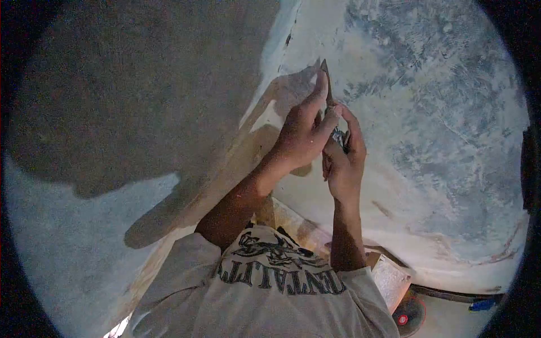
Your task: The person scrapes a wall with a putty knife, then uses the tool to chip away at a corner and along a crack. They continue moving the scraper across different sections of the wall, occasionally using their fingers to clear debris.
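Blade [328, 84], slim and dark, is up between my two hands, pointed end uppermost, in the upper middle of my view. My left hand [301, 132] has a narrow grip on it, one finger laid along the side almost to the tip, I think to keep so thin a thing from turning. My right hand [346, 166] sits lower, fingers curled in around a shiny part [338, 136]; holding there as well probably steadies the piece from below. From my remote seat I can't tell whether blade and shiny part are one piece, as the fingers cover the join.

Outward from the grip, both forearms reach up from a printed shirt [282, 270]. Past the hands is a pale surface [417, 96] with mottled grey-blue patches, and to the left a broad shadow [141, 84] lies over it. I can't tell whether the tip touches that surface.

As for containers, the nearest I find is a pale box [393, 279] at lower right, beside the right sleeve; whether it is hollow, or what it holds, I can't make out. Just below it is a dark disc [409, 315] with a red centre, and farther right a small blue thing [483, 305]
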Demonstrator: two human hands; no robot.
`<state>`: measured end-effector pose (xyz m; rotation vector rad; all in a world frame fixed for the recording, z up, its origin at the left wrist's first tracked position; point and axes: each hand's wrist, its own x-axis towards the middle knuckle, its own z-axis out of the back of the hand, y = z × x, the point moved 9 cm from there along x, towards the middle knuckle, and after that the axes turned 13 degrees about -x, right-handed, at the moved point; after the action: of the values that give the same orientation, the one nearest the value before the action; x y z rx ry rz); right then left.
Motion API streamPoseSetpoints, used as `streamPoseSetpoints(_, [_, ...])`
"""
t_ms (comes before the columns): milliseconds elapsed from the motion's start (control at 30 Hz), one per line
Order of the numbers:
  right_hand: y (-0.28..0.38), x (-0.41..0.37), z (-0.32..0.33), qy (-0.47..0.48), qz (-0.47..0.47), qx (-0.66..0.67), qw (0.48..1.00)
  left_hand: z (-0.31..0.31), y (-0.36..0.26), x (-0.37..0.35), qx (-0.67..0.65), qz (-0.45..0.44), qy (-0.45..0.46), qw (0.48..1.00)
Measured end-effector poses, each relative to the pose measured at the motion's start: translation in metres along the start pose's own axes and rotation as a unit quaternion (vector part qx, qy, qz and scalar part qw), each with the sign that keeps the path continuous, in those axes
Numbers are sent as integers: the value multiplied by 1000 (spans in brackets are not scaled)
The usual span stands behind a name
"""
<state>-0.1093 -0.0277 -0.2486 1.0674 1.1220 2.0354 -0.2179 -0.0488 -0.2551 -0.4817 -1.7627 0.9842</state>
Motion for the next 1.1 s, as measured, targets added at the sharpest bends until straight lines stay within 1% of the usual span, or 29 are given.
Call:
streamPoseSetpoints(67, [19, -2, 14, -19, 108, -168, 980, -5, -8, 0, -82, 28, 6, 996])
streamPoseSetpoints(100, [27, -3, 19, -18, 130, -237, 963, -7, -9, 1, -113, 37, 7, 993])
streamPoseSetpoints(133, [37, -3, 24, -15, 141, -307, 941, -7, -4, 2, -125, 37, 6, 991])
streamPoseSetpoints(167, [44, -2, 28, -3, 129, -370, 920, -7, 0, 3, -137, 39, 6, 990])
streamPoseSetpoints(233, [49, 1, 33, 7, 121, -422, 898, 1, -5, 8, -76, -2, -26, 997])
streamPoseSetpoints(267, [49, 1, 34, 12, 116, -448, 886, 4, -1, 8, -109, 21, -49, 993])
streamPoseSetpoints(300, [48, 0, 34, 12, 113, -437, 892, 6, 1, 9, -143, 42, -73, 986])
streamPoseSetpoints(333, [45, 0, 33, 14, 112, -426, 898, 6, 8, 7, -238, 104, -103, 960])
streamPoseSetpoints(367, [41, 0, 31, 16, 110, -414, 903, 5, 17, 4, -329, 166, -133, 920])
streamPoseSetpoints(400, [31, 1, 32, 16, 100, -330, 939, 11, 22, 9, -304, 142, -139, 932])
streamPoseSetpoints(433, [18, 2, 32, 15, 90, -242, 966, 14, 27, 11, -321, 144, -142, 925])
streamPoseSetpoints(500, [13, 2, 34, 4, 87, -204, 975, 17, 29, 16, -354, 148, -147, 912])
streamPoseSetpoints(567, [19, -1, 33, -16, 101, -304, 947, 11, 25, 18, -399, 164, -141, 891])
streamPoseSetpoints(600, [19, -1, 31, -22, 94, -328, 940, 8, 23, 17, -420, 175, -139, 880])
streamPoseSetpoints(667, [17, 0, 28, -32, 78, -374, 923, 8, 19, 17, -335, 166, -149, 916])
streamPoseSetpoints(700, [16, 2, 26, -31, 116, -324, 938, 10, 17, 19, -292, 158, -154, 931])
streamPoseSetpoints(733, [12, 5, 25, -31, 155, -273, 949, 13, 19, 19, -293, 156, -164, 929])
streamPoseSetpoints(800, [-3, 11, 29, 6, 77, -102, 992, 20, 23, 20, -296, 152, -181, 925])
streamPoseSetpoints(833, [-15, 7, 28, 42, -42, 20, 998, 18, 22, 22, -322, 146, -176, 919])
streamPoseSetpoints(867, [-28, -1, 20, 79, -160, 142, 974, 16, 18, 23, -348, 141, -172, 911])
streamPoseSetpoints(900, [-26, 0, 15, 85, -154, 222, 959, 14, 15, 25, -373, 134, -167, 903])
streamPoseSetpoints(967, [-21, 4, 5, 98, -138, 377, 911, 14, 18, 30, -320, 160, -139, 923])
streamPoseSetpoints(1000, [-14, 6, 2, 109, -126, 366, 915, 13, 21, 30, -292, 174, -124, 932])
streamPoseSetpoints(1067, [5, 9, -1, 131, -103, 343, 924, 23, 13, 33, -121, 88, -126, 981])
streamPoseSetpoints(1100, [3, 9, -1, 134, -109, 334, 927, 24, 1, 34, -34, 42, -124, 991])
